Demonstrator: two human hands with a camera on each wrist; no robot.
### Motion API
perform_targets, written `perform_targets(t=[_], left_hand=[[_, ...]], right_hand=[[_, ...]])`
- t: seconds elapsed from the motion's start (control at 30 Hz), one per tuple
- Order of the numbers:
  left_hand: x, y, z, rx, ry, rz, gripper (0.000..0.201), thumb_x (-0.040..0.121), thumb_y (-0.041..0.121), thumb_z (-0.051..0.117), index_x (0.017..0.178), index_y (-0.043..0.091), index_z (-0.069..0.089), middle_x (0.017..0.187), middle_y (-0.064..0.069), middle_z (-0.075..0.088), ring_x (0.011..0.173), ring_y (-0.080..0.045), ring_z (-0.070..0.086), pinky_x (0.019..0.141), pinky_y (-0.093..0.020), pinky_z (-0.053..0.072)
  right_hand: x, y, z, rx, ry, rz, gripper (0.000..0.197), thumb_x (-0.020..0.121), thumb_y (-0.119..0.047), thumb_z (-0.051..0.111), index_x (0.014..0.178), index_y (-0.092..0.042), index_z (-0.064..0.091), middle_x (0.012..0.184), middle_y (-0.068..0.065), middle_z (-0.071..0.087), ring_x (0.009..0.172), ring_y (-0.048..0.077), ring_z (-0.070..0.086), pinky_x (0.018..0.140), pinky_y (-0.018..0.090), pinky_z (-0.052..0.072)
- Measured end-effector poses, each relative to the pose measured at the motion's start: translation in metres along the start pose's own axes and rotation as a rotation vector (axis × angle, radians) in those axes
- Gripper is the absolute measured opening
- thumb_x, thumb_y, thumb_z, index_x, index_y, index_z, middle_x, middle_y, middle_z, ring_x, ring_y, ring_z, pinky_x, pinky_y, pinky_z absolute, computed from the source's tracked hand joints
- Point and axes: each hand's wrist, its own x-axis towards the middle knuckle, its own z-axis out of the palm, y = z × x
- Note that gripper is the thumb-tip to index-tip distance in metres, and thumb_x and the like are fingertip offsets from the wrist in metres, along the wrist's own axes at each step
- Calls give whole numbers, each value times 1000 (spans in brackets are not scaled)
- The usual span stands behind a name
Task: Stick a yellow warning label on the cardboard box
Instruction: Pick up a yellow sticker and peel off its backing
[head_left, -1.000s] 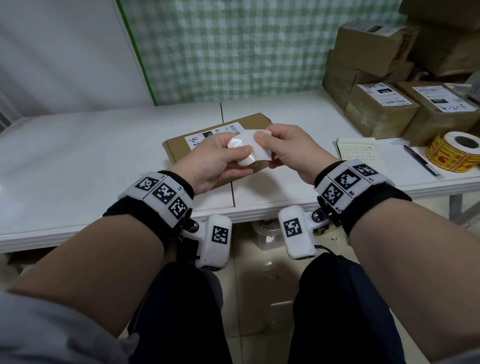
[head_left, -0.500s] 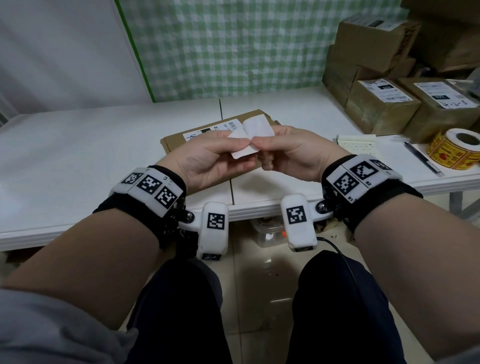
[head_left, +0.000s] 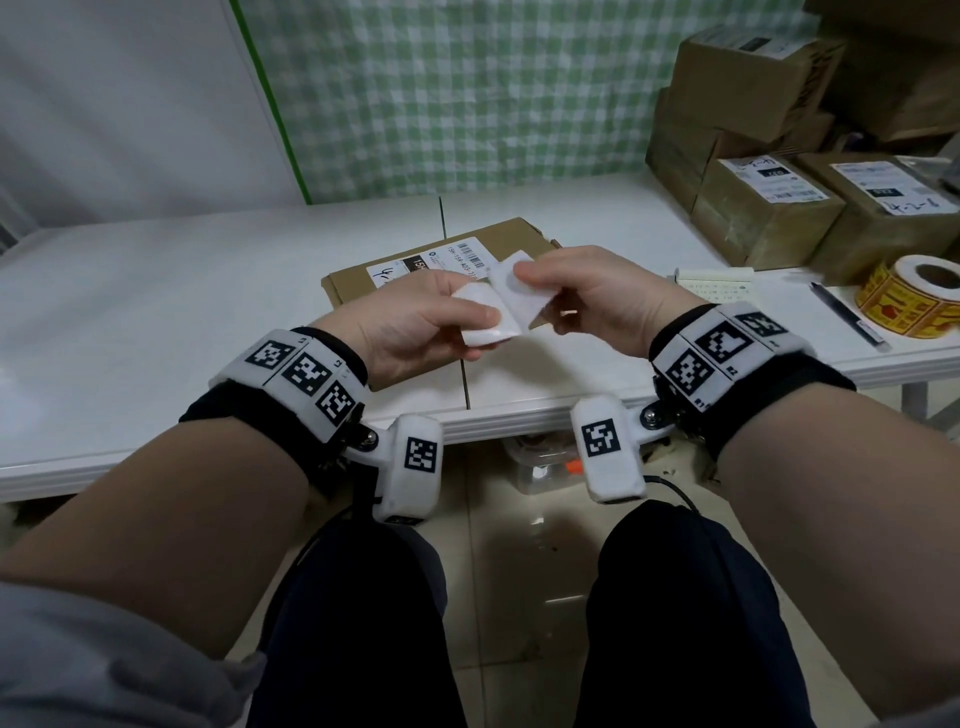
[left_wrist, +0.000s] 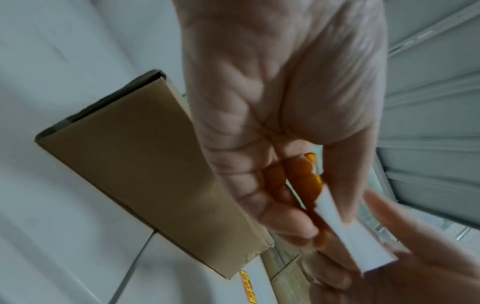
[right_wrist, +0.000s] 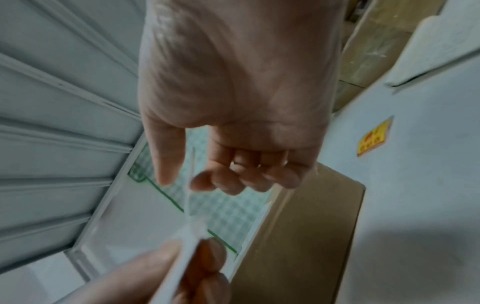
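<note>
A flat cardboard box (head_left: 353, 286) with a white shipping label lies on the white table (head_left: 156, 312), just beyond my hands. My left hand (head_left: 470, 319) pinches the warning label (head_left: 485, 327), white side up; its yellow face (left_wrist: 314, 179) shows in the left wrist view, tinting my fingers orange. My right hand (head_left: 524, 275) pinches the thin backing sheet (head_left: 519, 296), which is partly peeled off the label. In the right wrist view the backing (right_wrist: 193, 170) runs edge-on between thumb and forefinger. Both hands hover above the box's near end (left_wrist: 145, 164).
A roll of yellow labels (head_left: 909, 296), a pen (head_left: 841, 312) and a notepad (head_left: 717, 280) lie on the table at the right. Taped parcels (head_left: 769, 208) are stacked behind them. The table's front edge (head_left: 519, 421) is below my wrists.
The single sheet held between both hands has split: my right hand has pulled the backing up and to the right, away from the label in my left hand. The hands sit slightly lower.
</note>
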Motion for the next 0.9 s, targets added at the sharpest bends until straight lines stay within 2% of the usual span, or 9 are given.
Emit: perform_targets(t=[0.13,0.23,0.37,0.43,0.53,0.63,0.73,0.8,0.9], left_hand=[[3,-5,-3,106,23,12,25,83,-9,54,93,11,66,70,3,69,63,-8,62,54,-17,48],[5,-6,-3,142,44,19,29,81,-12,54,99,9,64,67,3,65,50,-4,54,42,-14,36],[7,-6,-5,179,105,-14,21,81,-10,57,96,4,61,73,-6,57,39,-2,48,36,-11,36],[7,-5,-5,189,134,-10,19,80,-7,61,91,8,61,75,-6,61,41,-3,53,40,-11,43],[8,-5,-5,153,156,20,21,77,-5,66,94,7,62,83,-8,68,63,-9,67,58,-18,57],[9,-5,-5,188,159,77,21,74,-4,68,92,6,63,85,-8,68,68,-10,68,66,-20,57],[8,-3,-5,212,155,101,18,74,3,71,89,10,65,80,-1,71,68,-7,67,67,-18,55],[6,-2,-5,214,141,104,19,69,16,74,86,14,66,74,3,72,68,-7,66,69,-18,55],[6,0,-5,246,127,86,28,64,34,72,87,19,67,83,1,69,76,-11,65,78,-25,55]], right_hand=[[0,-9,5,-324,17,-21,32,81,-45,64,68,-16,58,59,-3,48,51,9,42,51,21,30],[3,-9,11,-445,67,-43,34,81,-39,66,62,-15,52,54,-7,43,43,2,39,44,16,29],[2,-10,14,-555,74,-76,29,84,-28,64,59,-20,53,60,-8,48,57,6,43,55,23,32],[2,-10,15,-582,117,-101,33,83,-24,65,55,-26,49,60,-8,46,57,6,42,52,22,30],[2,-10,15,-608,179,-124,38,82,-21,66,51,-25,44,58,-7,42,54,8,39,49,23,29],[3,-9,16,-636,203,-153,33,82,-19,64,55,-23,46,58,-7,42,57,11,40,51,23,30],[3,-9,19,-669,237,-219,11,82,-20,62,72,-20,56,61,-10,47,70,17,47,59,25,36],[4,-9,19,-693,264,-260,5,82,-20,60,78,-22,61,62,-13,47,73,18,48,57,26,36],[4,-10,18,-723,292,-314,8,83,-20,57,79,-18,65,60,-12,45,71,17,46,54,23,34]])
